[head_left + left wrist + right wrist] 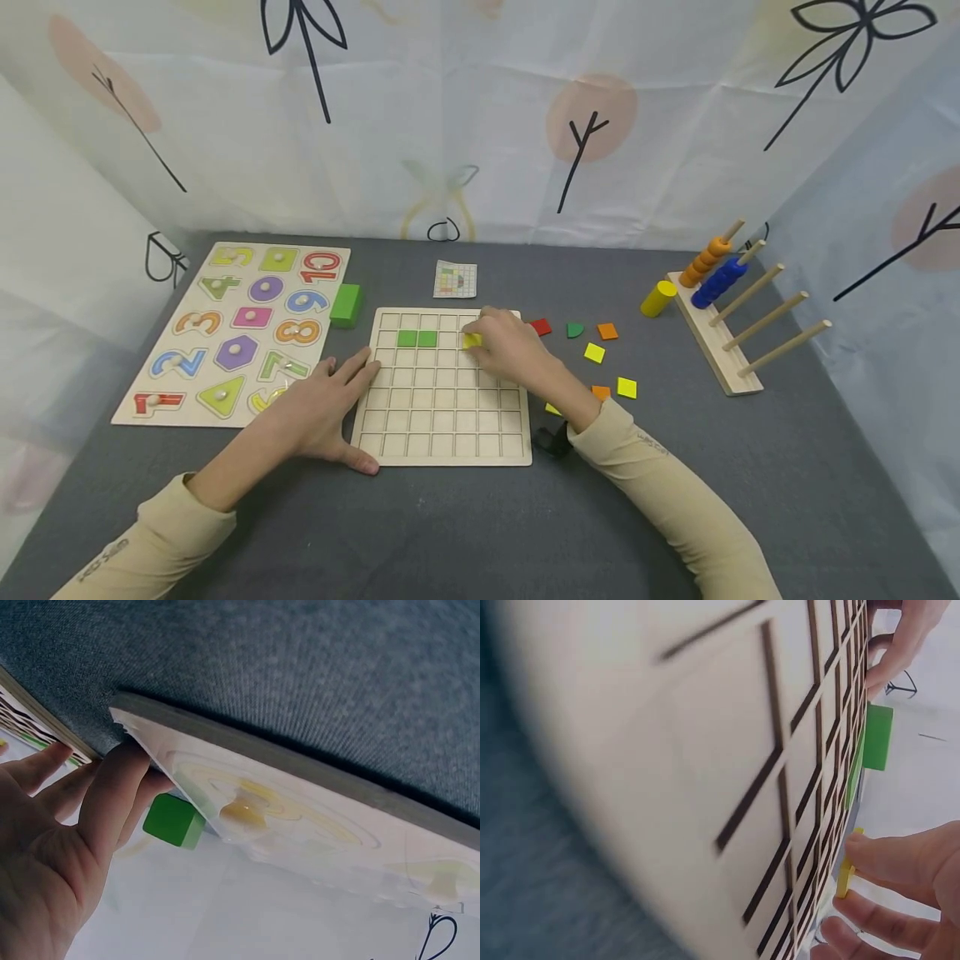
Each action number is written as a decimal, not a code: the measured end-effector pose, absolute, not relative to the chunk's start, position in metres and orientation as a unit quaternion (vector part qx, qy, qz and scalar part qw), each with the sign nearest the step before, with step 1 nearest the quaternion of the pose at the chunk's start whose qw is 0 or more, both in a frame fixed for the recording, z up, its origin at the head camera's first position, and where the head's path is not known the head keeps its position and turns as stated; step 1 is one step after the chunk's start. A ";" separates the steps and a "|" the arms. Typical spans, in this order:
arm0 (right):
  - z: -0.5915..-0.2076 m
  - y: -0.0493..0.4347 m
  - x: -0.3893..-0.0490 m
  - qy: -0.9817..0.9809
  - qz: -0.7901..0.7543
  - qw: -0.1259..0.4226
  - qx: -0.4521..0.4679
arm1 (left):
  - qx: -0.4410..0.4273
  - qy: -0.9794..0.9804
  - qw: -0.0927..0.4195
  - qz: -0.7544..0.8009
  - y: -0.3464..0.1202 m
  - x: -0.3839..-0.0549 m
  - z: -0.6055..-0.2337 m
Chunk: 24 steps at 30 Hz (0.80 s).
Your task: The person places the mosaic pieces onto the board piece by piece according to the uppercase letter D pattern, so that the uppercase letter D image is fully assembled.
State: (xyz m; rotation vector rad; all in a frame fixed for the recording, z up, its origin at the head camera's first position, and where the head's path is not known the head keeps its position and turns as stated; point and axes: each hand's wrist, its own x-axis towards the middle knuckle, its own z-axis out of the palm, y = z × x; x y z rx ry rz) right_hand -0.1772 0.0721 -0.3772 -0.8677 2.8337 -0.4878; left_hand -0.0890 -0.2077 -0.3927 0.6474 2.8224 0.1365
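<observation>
A light wooden grid board point(442, 425) lies in front of me. Two green square tiles point(417, 338) sit side by side in its second row from the top. My right hand point(513, 346) reaches over the upper right of the board and pinches a yellow square tile point(472, 340) between thumb and fingers. In the right wrist view, that yellow tile point(845, 874) is tilted on edge close over the grid. My left hand point(326, 412) rests at the board's left edge, fingers spread, thumb by the lower left corner.
Loose yellow, orange, red and green pieces point(594, 352) lie right of the board. A small pattern card point(454, 280) lies behind it. At left are a number puzzle board point(187, 342) and a green block point(346, 305). A peg stand point(712, 333) and yellow cylinder point(658, 298) stand at right.
</observation>
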 end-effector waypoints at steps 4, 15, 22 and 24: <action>-0.377 0.062 -0.181 0.938 -0.166 0.070 -0.297 | 0.222 0.966 0.121 0.046 -0.208 -0.089 -0.392; -0.382 0.043 -0.187 0.940 -0.166 0.085 -0.286 | 0.220 0.967 0.123 0.045 -0.207 -0.089 -0.392; -0.382 0.038 -0.189 0.939 -0.169 0.091 -0.287 | 0.219 0.966 0.125 0.047 -0.207 -0.090 -0.392; -0.382 0.037 -0.189 0.938 -0.167 0.094 -0.289 | 0.220 0.966 0.124 0.047 -0.207 -0.089 -0.392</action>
